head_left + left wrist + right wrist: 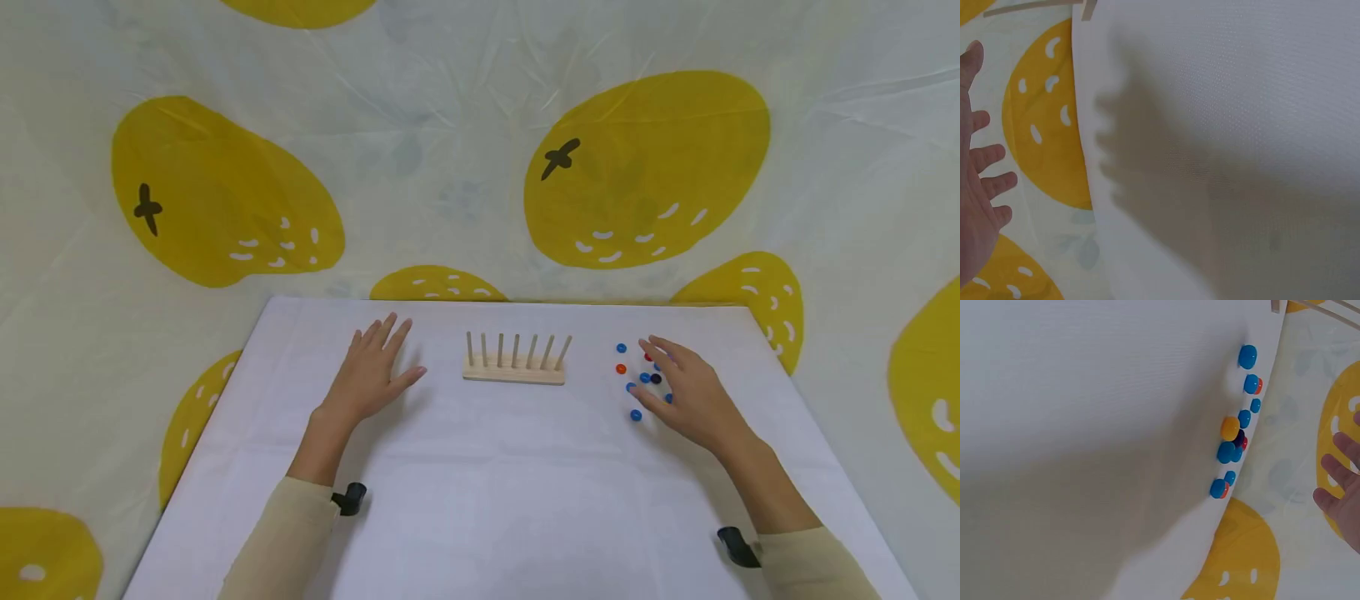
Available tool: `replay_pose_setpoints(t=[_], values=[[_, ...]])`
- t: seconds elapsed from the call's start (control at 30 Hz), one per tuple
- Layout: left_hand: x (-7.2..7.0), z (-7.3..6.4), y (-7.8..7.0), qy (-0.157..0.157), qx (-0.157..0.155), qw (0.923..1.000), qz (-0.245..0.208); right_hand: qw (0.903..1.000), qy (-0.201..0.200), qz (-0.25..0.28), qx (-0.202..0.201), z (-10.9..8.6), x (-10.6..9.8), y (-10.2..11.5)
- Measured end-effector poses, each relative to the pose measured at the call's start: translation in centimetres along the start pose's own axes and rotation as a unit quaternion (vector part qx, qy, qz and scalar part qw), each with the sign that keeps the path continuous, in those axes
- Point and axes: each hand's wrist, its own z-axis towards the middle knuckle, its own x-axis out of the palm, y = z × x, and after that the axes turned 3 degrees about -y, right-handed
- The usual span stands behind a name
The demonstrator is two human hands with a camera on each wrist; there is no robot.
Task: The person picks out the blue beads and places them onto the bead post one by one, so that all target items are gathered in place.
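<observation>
The left hand [369,379] is held with fingers extended and spread, gripping nothing, to the left of the wooden peg rack [514,369]. The rack stands near the far edge of the white-covered table [495,508], between the two hands, its seven pegs upright and bare. The right hand [693,398] is raised over a loose scatter of small beads [645,378] to the rack's right; its fingers are apart, lightly bent and holding nothing. Blue, red and dark beads are noted; the right wrist view also shows one yellow bead [1230,428].
</observation>
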Motion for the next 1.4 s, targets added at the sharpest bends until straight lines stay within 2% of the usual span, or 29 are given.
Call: replay_pose_setpoints(t=[0.23,0.5,0.7,0.87,1.13,1.4], values=[[0.4,0.5,-0.3,-0.003,0.021,0.9993,-0.03,0.9988,0.019,0.044,0.012,-0.7,0.6,-0.3],[1.0,1.2,-0.7,0.022,0.019,0.9955,-0.09,0.992,0.053,0.097,0.06,-1.5,1.7,-0.9],[1.7,1.7,-0.8,0.022,0.016,0.9919,-0.124,0.99,0.037,0.121,0.062,-2.1,2.5,-1.2],[2.6,2.3,-1.1,0.03,0.016,0.9881,-0.15,0.9912,0.02,0.12,0.052,-2.5,3.1,-1.6],[3.7,3.3,-1.5,0.038,0.017,0.9852,-0.166,0.9919,0.043,0.11,0.047,-2.7,3.8,-2.3],[4.6,4.0,-1.9,0.067,0.021,0.98,-0.187,0.9944,0.066,0.073,0.038,-2.9,4.3,-2.6]])
